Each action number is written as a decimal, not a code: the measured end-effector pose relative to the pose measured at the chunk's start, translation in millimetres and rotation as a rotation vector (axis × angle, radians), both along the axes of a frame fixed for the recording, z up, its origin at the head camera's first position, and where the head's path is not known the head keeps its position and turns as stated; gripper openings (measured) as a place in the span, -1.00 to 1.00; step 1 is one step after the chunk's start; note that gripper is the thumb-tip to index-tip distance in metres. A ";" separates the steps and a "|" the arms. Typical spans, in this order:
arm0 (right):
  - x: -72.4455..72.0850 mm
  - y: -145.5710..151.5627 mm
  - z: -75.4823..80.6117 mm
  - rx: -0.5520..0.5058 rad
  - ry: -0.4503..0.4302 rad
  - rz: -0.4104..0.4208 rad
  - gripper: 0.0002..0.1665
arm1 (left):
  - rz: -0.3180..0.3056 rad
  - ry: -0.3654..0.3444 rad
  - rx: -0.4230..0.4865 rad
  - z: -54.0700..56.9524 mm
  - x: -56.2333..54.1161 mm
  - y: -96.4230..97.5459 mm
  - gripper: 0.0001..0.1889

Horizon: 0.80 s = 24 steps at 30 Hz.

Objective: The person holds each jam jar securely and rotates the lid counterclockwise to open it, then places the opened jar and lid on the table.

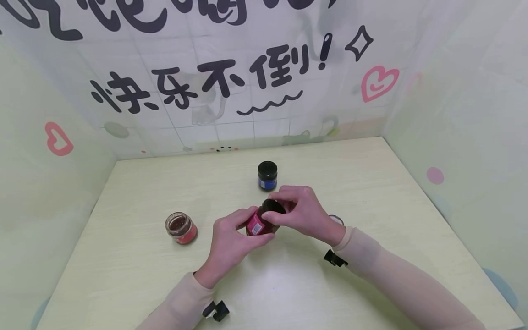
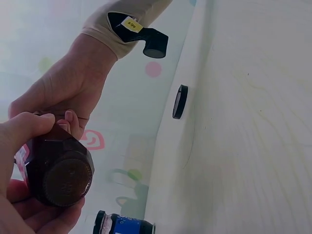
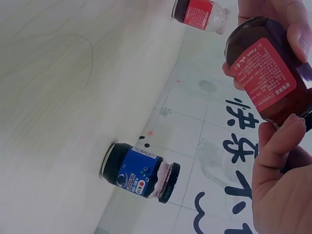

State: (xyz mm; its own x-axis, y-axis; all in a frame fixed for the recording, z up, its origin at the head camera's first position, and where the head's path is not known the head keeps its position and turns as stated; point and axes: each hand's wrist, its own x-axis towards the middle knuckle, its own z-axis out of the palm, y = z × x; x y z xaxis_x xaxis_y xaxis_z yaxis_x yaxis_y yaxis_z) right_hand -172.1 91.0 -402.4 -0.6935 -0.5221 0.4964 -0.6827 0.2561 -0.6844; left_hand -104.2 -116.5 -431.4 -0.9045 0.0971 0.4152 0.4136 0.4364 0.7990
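Note:
A strawberry jam jar [image 1: 255, 225] with a red label is held up, tilted, over the middle of the table. My left hand [image 1: 231, 240] grips its glass body from the left. Fingers and thumb of my right hand [image 1: 305, 213] curl round the black lid [image 1: 274, 206], which sits on the jar's mouth. The left wrist view shows the dark base of the jam jar [image 2: 66, 180] facing the camera. In the right wrist view, its printed label [image 3: 265, 73] faces out between both hands.
Behind the hands stands a blue-labelled jar [image 1: 267, 176] with a black lid. To the left is an uncovered, red-labelled jar [image 1: 181, 229] with dark contents. A loose lid [image 2: 180, 101] lies on the table, partly hidden by the right wrist in the head view. Printed walls enclose the table [image 1: 136, 192].

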 end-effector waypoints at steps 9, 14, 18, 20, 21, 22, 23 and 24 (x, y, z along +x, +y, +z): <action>0.2 -0.3 2.2 0.005 0.002 0.004 -0.75 | -0.028 -0.033 0.001 2.1 -1.8 -3.1 -0.47; -0.4 -1.6 3.1 0.000 0.018 0.006 -0.76 | -0.052 -0.049 0.014 3.1 -2.8 -4.9 -0.48; -0.9 -2.0 2.8 -0.003 0.025 0.013 -0.79 | -0.060 -0.058 0.025 3.5 -2.8 -5.4 -0.49; -0.9 -2.1 2.5 -0.006 0.024 0.016 -0.79 | -0.059 -0.061 0.032 3.3 -2.5 -5.1 -0.50; -1.0 -2.1 2.4 -0.008 0.023 0.017 -0.79 | -0.059 -0.062 0.038 3.2 -2.1 -4.9 -0.50; -1.0 -2.2 2.3 -0.009 0.020 0.019 -0.80 | -0.057 -0.065 0.046 2.9 -1.8 -4.6 -0.50; -1.1 -2.0 2.2 -0.011 0.015 0.019 -0.80 | -0.055 -0.068 0.054 2.6 -1.4 -4.1 -0.50; -0.9 -2.2 2.3 -0.012 0.009 0.020 -0.80 | -0.055 -0.070 0.062 2.3 -0.7 -3.7 -0.50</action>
